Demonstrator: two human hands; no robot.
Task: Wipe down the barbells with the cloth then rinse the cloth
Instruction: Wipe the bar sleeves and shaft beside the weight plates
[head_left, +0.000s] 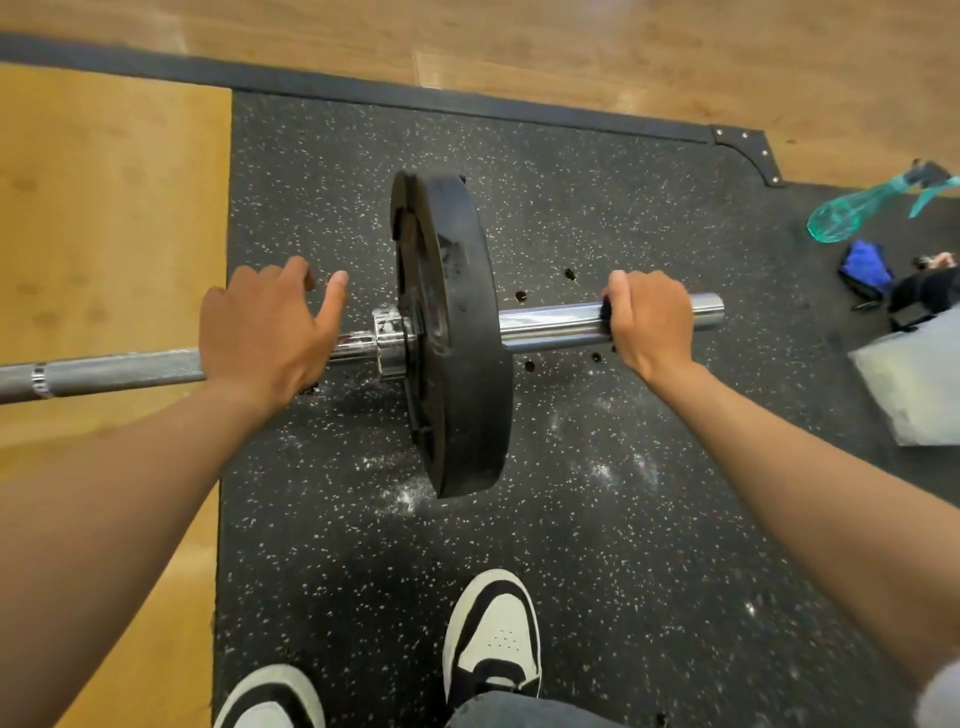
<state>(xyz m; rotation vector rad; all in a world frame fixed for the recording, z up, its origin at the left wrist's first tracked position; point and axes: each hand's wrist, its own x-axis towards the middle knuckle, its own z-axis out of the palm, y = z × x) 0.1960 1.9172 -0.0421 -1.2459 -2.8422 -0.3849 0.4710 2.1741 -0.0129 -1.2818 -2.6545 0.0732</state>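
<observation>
The barbell (550, 322) lies on the speckled rubber mat (623, 519), long axis running left-right across the view, w/ its chrome sleeve end pointing toward the mat's right edge. The right hand (649, 322) is curled over the sleeve, gripping it w/ a dark cloth (605, 312) pinched under the fingers; only a scrap of cloth shows at the knuckles. So the cloth sits between the plate (452, 332) and the sleeve tip. Bare chrome lies both ways from it, more toward the plate, so I judge the next wipe runs along the bar's axis.

The left hand (265, 332) hovers over the shaft just left of the collar, fingers spread & relaxed, holding nothing; can't tell if the palm touches the bar. The right hand is the working one.

Count: 1 barbell, 1 plate, 1 dark cloth in hand, 2 shoes at the mat's near edge. By the right edge: 1 teal spray bottle (872, 202), 1 blue cloth (865, 270).
</observation>
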